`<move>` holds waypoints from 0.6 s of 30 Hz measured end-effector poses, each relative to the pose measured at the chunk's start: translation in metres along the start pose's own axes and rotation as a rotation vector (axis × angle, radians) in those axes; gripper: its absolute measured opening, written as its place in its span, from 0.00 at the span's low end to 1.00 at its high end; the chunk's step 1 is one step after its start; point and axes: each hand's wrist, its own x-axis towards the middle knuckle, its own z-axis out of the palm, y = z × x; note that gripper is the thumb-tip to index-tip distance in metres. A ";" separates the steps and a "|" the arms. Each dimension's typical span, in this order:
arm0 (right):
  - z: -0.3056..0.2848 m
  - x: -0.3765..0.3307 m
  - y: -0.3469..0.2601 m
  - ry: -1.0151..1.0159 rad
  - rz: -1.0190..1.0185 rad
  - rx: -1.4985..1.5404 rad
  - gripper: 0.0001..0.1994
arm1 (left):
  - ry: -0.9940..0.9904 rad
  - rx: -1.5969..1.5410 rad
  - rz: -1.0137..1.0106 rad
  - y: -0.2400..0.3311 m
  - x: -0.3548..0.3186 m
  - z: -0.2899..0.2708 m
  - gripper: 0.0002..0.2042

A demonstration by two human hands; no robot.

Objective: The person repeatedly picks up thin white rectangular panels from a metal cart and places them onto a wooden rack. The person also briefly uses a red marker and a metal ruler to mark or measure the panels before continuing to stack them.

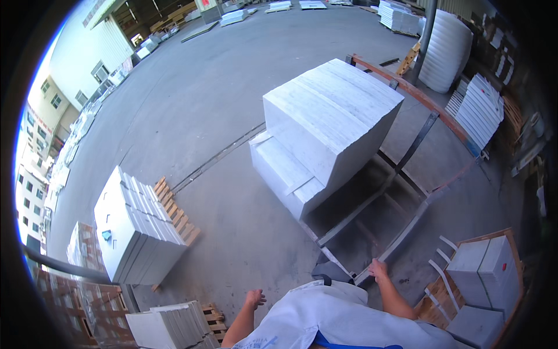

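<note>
My left hand (254, 298) hangs in the air at my left side, its fingers slightly bent and apart, with nothing in it. At my right, the other hand (378, 270) is at the near end of a grey metal rail (401, 235), its fingers closed over the bar. The rail belongs to a low metal frame. Thick pale stone slabs (337, 102) stand upright side by side on this frame. In front of them is a lower stack of slabs (288, 166), with a loose strip on top.
Slabs (136, 232) stand on a wooden pallet (177, 212) at the left, with more slabs (168, 326) nearer. A wooden crate (436, 302) with grey blocks is at the right. The frame's rusty red beam (418, 96) runs along the far right, near a post and a white wrapped roll (446, 52).
</note>
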 end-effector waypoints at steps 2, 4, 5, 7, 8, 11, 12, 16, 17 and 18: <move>0.039 0.016 -0.032 0.117 0.007 -0.092 0.10 | 0.004 0.039 0.052 0.045 0.010 0.003 0.21; 0.088 0.032 -0.069 0.167 -0.045 -0.183 0.10 | -0.008 0.016 0.122 0.099 0.024 0.005 0.21; 0.107 0.035 -0.086 0.175 -0.089 -0.233 0.11 | -0.016 0.004 0.146 0.123 0.029 0.008 0.21; 0.144 0.045 -0.123 0.187 -0.160 -0.335 0.15 | -0.058 -0.061 0.176 0.169 0.038 0.015 0.21; 0.164 0.053 -0.144 0.172 -0.175 -0.327 0.16 | -0.077 -0.051 0.179 0.195 0.044 0.020 0.21; 0.215 0.074 -0.194 0.142 -0.263 -0.295 0.18 | -0.126 -0.012 0.198 0.267 0.062 0.028 0.22; 0.229 0.080 -0.207 0.136 -0.296 -0.280 0.18 | -0.145 0.003 0.204 0.293 0.071 0.029 0.22; 0.278 0.113 -0.251 0.181 -0.342 -0.229 0.18 | -0.197 0.031 0.285 0.408 0.122 0.028 0.23; 0.289 0.124 -0.259 0.210 -0.348 -0.252 0.19 | -0.212 0.037 0.324 0.440 0.138 0.025 0.23; 0.299 0.135 -0.266 0.239 -0.353 -0.274 0.19 | -0.210 0.063 0.356 0.475 0.154 0.024 0.23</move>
